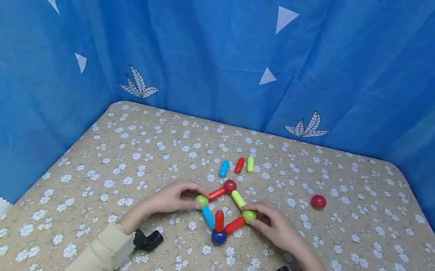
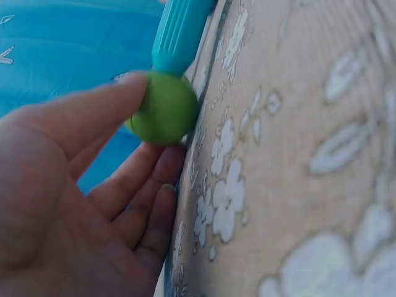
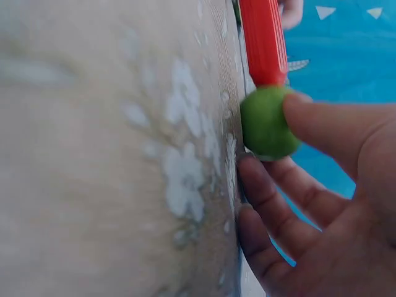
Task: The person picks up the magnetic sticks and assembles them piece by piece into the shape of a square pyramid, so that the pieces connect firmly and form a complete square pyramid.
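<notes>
Four-sided and flat on the table lies a frame of sticks and balls. My left hand pinches its left green ball between thumb and fingers. The right green ball is pinched by my right hand. A red ball forms the far corner, a dark blue ball the near one. Its sides are a red stick, a yellow-green stick, a light blue stick and another red stick. One more red stick rises from the dark blue ball.
Beyond the frame lie a loose blue stick, a red stick and a yellow-green stick. To the right rests a loose red ball. Blue curtains hang behind and beside the flowered tablecloth.
</notes>
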`<act>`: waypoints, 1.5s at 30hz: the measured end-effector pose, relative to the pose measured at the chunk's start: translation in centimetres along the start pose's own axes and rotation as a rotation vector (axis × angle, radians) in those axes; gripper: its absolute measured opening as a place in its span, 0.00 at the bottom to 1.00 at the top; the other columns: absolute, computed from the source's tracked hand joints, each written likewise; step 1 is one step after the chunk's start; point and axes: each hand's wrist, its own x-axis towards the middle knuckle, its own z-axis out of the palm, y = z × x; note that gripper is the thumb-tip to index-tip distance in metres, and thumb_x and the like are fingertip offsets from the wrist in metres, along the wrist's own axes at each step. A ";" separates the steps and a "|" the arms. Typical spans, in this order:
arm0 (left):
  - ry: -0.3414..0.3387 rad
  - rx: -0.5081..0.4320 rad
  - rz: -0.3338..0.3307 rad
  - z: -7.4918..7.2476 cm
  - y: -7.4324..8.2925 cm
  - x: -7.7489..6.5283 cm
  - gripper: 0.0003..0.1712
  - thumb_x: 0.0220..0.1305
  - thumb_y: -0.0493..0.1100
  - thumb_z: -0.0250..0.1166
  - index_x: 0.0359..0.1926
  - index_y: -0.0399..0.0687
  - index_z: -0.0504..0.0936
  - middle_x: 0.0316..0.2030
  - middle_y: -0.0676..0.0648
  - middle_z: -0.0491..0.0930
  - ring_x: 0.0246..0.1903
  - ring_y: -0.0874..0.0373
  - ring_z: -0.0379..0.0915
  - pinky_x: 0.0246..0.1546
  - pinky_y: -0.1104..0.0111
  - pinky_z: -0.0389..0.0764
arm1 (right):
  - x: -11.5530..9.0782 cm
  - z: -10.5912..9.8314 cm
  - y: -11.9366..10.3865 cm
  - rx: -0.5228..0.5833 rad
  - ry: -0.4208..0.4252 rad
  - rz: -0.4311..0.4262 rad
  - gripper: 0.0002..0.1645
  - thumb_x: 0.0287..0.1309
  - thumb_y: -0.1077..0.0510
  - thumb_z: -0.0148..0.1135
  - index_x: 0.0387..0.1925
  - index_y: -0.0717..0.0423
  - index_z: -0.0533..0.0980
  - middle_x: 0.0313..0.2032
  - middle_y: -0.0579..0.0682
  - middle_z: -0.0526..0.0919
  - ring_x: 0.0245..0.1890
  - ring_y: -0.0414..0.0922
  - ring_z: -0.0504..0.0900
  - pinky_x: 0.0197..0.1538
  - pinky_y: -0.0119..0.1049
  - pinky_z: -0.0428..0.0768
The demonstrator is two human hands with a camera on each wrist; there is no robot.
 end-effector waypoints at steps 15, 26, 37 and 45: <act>-0.166 0.037 0.024 0.6 0.4 -0.3 0.19 0.59 0.41 0.67 0.53 0.48 0.80 0.49 0.57 0.78 0.51 0.61 0.71 0.52 0.64 0.70 | 4.0 0.3 1.7 0.110 0.156 0.167 0.18 0.61 0.63 0.59 0.54 0.53 0.75 0.42 0.49 0.78 0.34 0.45 0.74 0.37 0.39 0.74; -0.147 0.033 0.035 0.3 0.5 0.2 0.19 0.58 0.39 0.68 0.51 0.47 0.81 0.46 0.55 0.79 0.48 0.60 0.73 0.50 0.64 0.72 | 5.0 0.1 1.4 0.174 0.188 0.177 0.18 0.62 0.61 0.59 0.54 0.51 0.76 0.43 0.49 0.77 0.35 0.47 0.73 0.37 0.40 0.72; -0.129 0.040 0.041 0.5 0.4 0.6 0.19 0.56 0.32 0.67 0.51 0.37 0.80 0.46 0.45 0.80 0.48 0.52 0.73 0.51 0.58 0.72 | 3.9 -0.3 0.7 0.093 0.290 0.146 0.22 0.61 0.60 0.61 0.57 0.51 0.73 0.50 0.53 0.75 0.37 0.47 0.76 0.37 0.41 0.76; -0.144 0.022 0.046 0.1 2.4 0.0 0.18 0.57 0.34 0.67 0.50 0.38 0.80 0.45 0.47 0.80 0.48 0.55 0.73 0.50 0.59 0.72 | 1.2 -0.3 -1.6 0.285 0.057 0.040 0.17 0.65 0.57 0.56 0.53 0.60 0.75 0.40 0.54 0.78 0.28 0.51 0.75 0.29 0.37 0.76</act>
